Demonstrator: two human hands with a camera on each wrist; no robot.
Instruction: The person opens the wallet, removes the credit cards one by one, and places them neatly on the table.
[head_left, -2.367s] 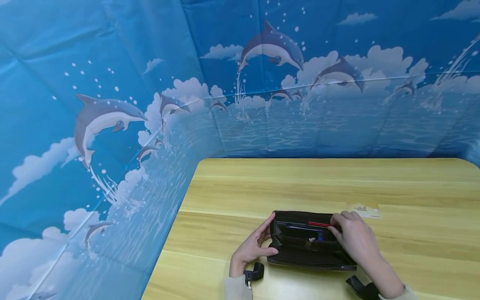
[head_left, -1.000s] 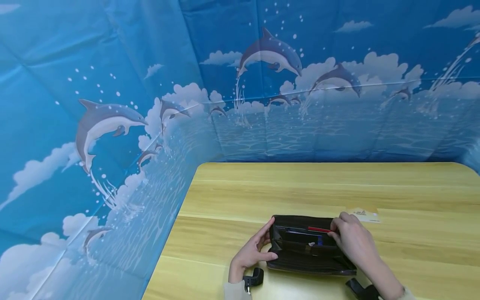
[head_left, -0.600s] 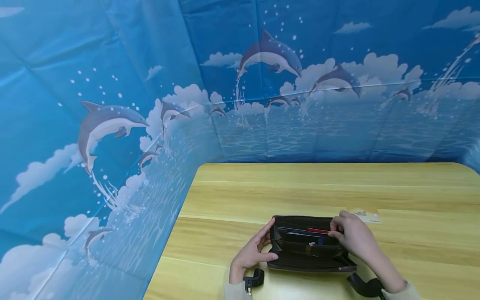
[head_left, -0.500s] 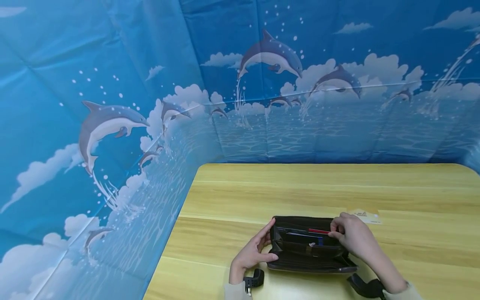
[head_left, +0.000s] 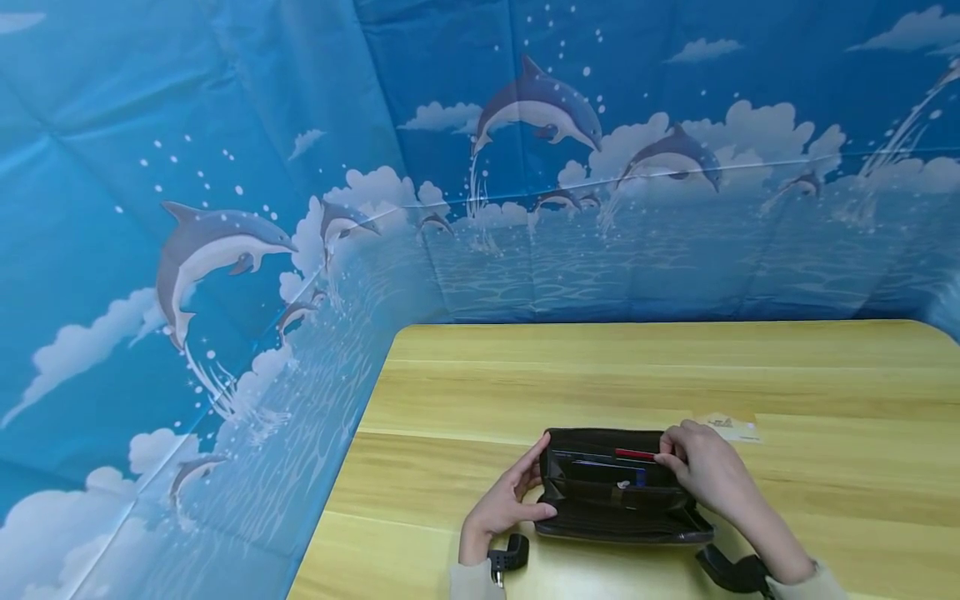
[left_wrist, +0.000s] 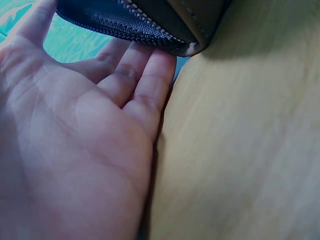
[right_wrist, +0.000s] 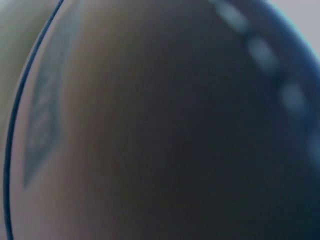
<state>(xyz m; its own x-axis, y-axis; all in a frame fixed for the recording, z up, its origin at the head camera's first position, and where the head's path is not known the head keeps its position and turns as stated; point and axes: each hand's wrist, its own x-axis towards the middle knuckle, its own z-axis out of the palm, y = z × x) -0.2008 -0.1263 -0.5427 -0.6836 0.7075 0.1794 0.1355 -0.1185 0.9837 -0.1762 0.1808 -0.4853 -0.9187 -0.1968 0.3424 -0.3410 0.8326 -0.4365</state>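
An unzipped dark brown long wallet lies spread on the table, its inner pockets facing up. At its left end my left hand holds it, thumb on the front edge and fingers at the back. The left wrist view shows that hand's fingers against the zip-edged end of the wallet. Inside the back pocket, a red card shows as a thin strip. My right hand pinches its right end between thumb and fingers. A blue-marked item pokes up in the middle pocket. The right wrist view is dark and blurred.
A pale printed card lies on the wooden table just behind my right hand, partly covered by it. Black wrist mounts sit below both hands. A blue dolphin-print sheet hangs along the table's left and far edges.
Both hands stay almost where they were, on the wallet and the red card. My right wrist has shifted slightly, and the head view has tilted a little.
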